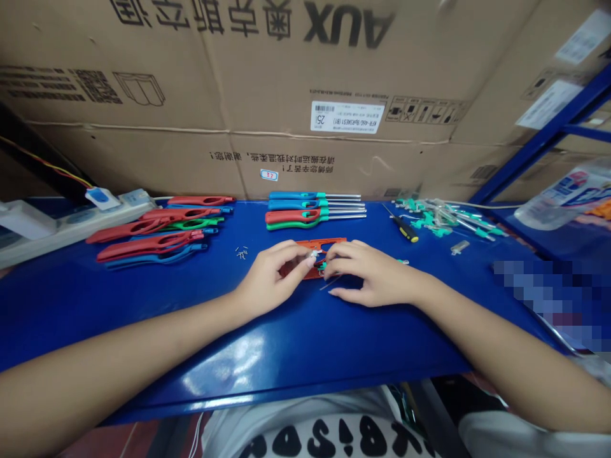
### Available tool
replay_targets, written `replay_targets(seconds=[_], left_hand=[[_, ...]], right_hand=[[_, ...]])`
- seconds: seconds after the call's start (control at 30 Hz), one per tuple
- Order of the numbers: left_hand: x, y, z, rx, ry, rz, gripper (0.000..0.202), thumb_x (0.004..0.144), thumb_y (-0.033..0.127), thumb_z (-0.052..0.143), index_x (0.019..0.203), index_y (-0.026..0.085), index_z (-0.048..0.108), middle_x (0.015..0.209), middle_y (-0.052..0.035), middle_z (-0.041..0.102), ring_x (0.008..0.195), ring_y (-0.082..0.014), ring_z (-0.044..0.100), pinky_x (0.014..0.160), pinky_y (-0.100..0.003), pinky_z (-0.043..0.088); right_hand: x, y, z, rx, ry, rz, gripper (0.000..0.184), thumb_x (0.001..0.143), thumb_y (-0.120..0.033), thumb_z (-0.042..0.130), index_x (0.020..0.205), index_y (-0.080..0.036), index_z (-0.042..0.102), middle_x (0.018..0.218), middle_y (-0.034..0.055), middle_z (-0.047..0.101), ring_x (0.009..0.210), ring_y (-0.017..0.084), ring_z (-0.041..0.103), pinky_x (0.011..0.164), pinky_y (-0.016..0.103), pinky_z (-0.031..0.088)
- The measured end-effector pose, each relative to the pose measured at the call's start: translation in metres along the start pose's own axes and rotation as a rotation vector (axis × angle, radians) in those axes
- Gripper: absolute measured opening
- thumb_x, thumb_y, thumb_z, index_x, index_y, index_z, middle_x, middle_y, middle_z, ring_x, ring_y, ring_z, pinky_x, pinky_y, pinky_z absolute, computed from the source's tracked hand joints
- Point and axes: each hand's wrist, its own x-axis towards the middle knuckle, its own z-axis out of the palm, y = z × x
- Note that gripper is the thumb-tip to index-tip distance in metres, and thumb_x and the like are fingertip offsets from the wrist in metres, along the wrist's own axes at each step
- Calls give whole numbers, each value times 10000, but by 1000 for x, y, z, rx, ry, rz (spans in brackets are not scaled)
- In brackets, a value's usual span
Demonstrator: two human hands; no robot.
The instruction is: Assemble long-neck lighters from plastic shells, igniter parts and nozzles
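My left hand (273, 275) and my right hand (367, 273) meet at the middle of the blue table (143, 318), both resting over an orange plastic lighter shell (319, 245). The left fingers pinch a small silvery part (314, 254) against the shell. The right fingers are curled over the shell's right end, where a bit of teal plastic (323, 265) and a thin metal rod (330, 283) show. Most of the shell is hidden under the two hands.
Red, blue and green lighter shells (157, 232) lie at the left. Assembled long lighters (310, 210) sit at the back centre. A screwdriver (405, 228), teal nozzle parts (443, 216), small metal pieces (241, 253), a power strip (67, 222) and cardboard boxes (286, 95) surround them.
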Motion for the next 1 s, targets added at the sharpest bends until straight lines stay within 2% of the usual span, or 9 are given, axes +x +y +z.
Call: replay_targets(seconds=[0.13, 0.37, 0.5, 0.57, 0.7, 0.87, 1.0], left_hand=[[0, 0, 0, -24, 0, -37, 256, 1005, 346, 563, 980, 167, 744, 802, -21, 649, 678, -121, 578, 613, -238, 451], [0, -3, 2, -109, -9, -122, 257, 976, 375, 608, 964, 157, 745, 782, -10, 619, 601, -94, 545, 557, -221, 429], [1, -5, 2, -137, -17, -150, 246, 971, 381, 618, 974, 172, 748, 812, -13, 639, 620, -96, 557, 567, -221, 433], [1, -6, 2, -135, -16, -146, 238, 970, 374, 620, 971, 174, 749, 814, -12, 644, 619, -94, 556, 567, -218, 432], [2, -7, 3, -106, 4, -110, 207, 949, 347, 650, 951, 166, 748, 800, -8, 656, 601, -84, 545, 556, -206, 425], [2, -8, 4, -91, -2, -95, 168, 905, 316, 705, 965, 166, 751, 790, -2, 663, 572, -73, 527, 538, -193, 425], [2, -10, 4, -97, -7, -94, 161, 880, 306, 732, 952, 164, 755, 815, -10, 673, 585, -72, 539, 551, -189, 439]], right_hand=[[1, 2, 4, -8, -81, 18, 79, 960, -232, 606, 956, -205, 680, 1105, 87, 625, 984, 217, 620, 891, 389, 497], [-2, 3, 5, 2, -97, 76, 140, 969, -256, 600, 1085, -199, 654, 1149, 83, 633, 919, 196, 644, 804, 334, 507], [-1, 2, 5, -41, -116, 89, 120, 976, -226, 569, 1024, -195, 674, 1170, 92, 603, 899, 191, 630, 777, 327, 496], [0, 1, 5, 13, -99, 104, 111, 975, -209, 566, 994, -187, 673, 1166, 93, 602, 919, 188, 624, 786, 319, 494], [2, 3, 6, 246, 0, 149, 96, 972, -207, 576, 951, -165, 660, 1014, 72, 661, 876, 163, 618, 796, 291, 487], [3, 12, 10, 459, 27, 277, 119, 946, -270, 621, 919, -164, 666, 699, -15, 630, 584, 103, 514, 585, 231, 419], [3, 16, 14, 500, 55, 256, 131, 941, -278, 623, 959, -160, 678, 680, -29, 606, 569, 91, 492, 558, 213, 402]])
